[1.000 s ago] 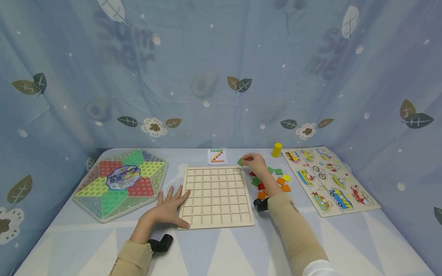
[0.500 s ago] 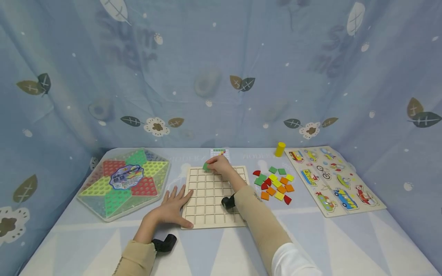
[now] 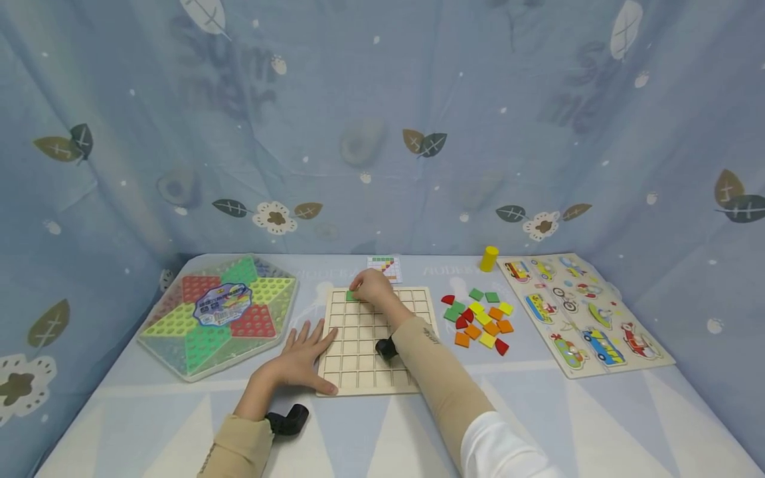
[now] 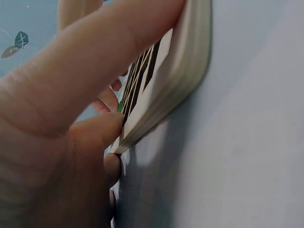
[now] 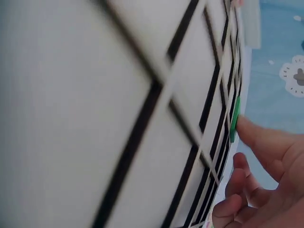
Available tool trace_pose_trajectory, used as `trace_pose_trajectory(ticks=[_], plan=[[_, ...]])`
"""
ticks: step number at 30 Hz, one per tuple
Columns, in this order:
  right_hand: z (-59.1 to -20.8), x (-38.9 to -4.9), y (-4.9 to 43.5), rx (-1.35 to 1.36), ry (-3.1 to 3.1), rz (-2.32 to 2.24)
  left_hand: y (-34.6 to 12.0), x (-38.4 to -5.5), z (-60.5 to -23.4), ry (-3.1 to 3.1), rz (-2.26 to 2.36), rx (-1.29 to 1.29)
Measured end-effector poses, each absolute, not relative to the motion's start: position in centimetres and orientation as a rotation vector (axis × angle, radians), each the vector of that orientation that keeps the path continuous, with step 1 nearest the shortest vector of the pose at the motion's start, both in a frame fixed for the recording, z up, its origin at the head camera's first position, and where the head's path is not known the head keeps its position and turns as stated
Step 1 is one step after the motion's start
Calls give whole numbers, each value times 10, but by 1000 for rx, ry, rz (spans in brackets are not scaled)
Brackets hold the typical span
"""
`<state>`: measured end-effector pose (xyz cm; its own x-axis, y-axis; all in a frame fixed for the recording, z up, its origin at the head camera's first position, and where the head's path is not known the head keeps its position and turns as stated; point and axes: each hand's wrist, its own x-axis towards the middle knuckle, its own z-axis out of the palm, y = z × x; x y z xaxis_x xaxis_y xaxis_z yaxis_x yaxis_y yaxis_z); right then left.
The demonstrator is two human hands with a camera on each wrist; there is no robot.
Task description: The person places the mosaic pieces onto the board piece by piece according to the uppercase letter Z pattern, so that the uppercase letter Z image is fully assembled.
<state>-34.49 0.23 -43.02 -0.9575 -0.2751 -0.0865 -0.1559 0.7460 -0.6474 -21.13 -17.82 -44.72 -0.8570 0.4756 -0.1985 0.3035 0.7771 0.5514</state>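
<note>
A pale wooden grid board lies mid-table. My left hand rests spread at its left side, thumb on the near left corner; the left wrist view shows the thumb across the board's edge. My right hand reaches over the board's far row, fingers curled, with a green square tile at the fingertips. In the right wrist view a fingertip of this hand meets the upper face of the tile, which sits low against the grid; lower fingers are curled away from it.
Behind the board lies a pattern card. Loose tiles in red, green, yellow and orange are scattered to the right. Further right are a yellow cylinder and a vehicle puzzle board. A hexagonal game box sits on the left.
My right hand has carried the green tile leftward from beside the board's far right corner to its far row, then lowered it. The left hand stays on the board; the head view shifts slightly.
</note>
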Motion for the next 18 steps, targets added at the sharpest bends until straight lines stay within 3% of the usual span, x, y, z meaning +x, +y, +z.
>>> trace_pose_trajectory(ticks=[8,18], plan=[[-429,-346,19,-379,2751,-1092,-176,-213,-448,2661,699,586],[-425,-349,101,-191,2702,-1368,-177,-211,-447,2667,699,600]])
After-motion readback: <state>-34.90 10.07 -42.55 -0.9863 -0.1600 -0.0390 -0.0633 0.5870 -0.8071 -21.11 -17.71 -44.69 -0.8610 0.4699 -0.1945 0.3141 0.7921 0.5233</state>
